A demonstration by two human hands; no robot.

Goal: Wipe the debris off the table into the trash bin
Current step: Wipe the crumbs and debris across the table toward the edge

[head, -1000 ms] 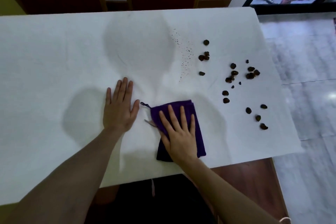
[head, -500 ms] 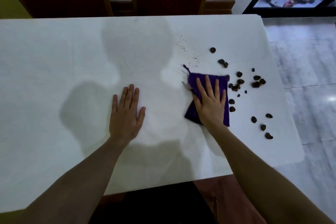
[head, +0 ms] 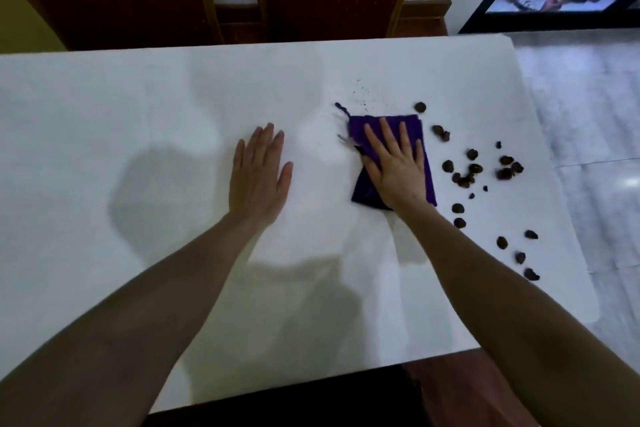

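purple cloth [head: 360, 191] flat under spread right-hand fingers [head: 388, 135], dark debris [head: 464, 178] just beside.

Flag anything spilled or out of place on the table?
Dark debris chunks lie scattered over the white table's right side, with fine specks beyond the purple cloth. No trash bin is in view.

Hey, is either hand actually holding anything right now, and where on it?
Nothing is gripped. The right hand presses flat, fingers spread, on top of the folded purple cloth, pinning it to the white table. The left hand rests flat on the bare table.
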